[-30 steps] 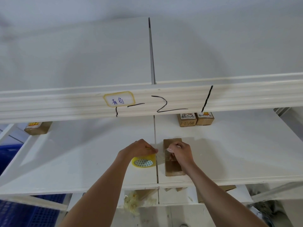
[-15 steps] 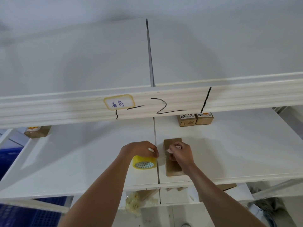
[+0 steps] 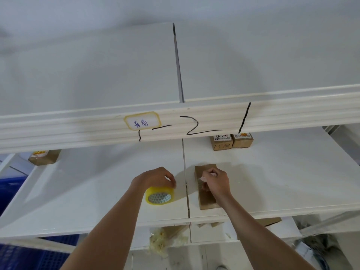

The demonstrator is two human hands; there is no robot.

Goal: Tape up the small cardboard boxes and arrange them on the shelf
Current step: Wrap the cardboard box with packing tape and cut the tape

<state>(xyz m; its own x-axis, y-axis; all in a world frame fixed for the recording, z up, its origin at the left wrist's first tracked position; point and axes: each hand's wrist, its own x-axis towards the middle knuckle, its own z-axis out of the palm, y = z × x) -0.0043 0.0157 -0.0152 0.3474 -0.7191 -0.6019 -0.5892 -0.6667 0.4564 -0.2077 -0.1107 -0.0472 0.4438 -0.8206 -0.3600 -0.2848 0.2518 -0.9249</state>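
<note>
A small brown cardboard box [image 3: 206, 200] lies lengthwise on the white shelf [image 3: 97, 191], just right of the seam between its boards. My right hand [image 3: 216, 182] lies over the box's middle with fingers curled, pinching what looks like clear tape; the strip itself is hard to see. To the left of the seam, my left hand [image 3: 155, 178] grips the top of a yellow tape roll [image 3: 160, 196] that stands on the shelf. Two taped boxes [image 3: 231, 142] with labels sit side by side at the back of the shelf.
Another small box [image 3: 43, 157] sits at the far left back of the shelf. The upper shelf's front beam [image 3: 272, 117] with a label and marker writing hangs above. Below are crumpled tape scraps [image 3: 161, 240], cardboard pieces and a blue crate [image 3: 29, 256].
My left hand and the tape roll have shifted slightly left, away from the box. My right hand stays on the box.
</note>
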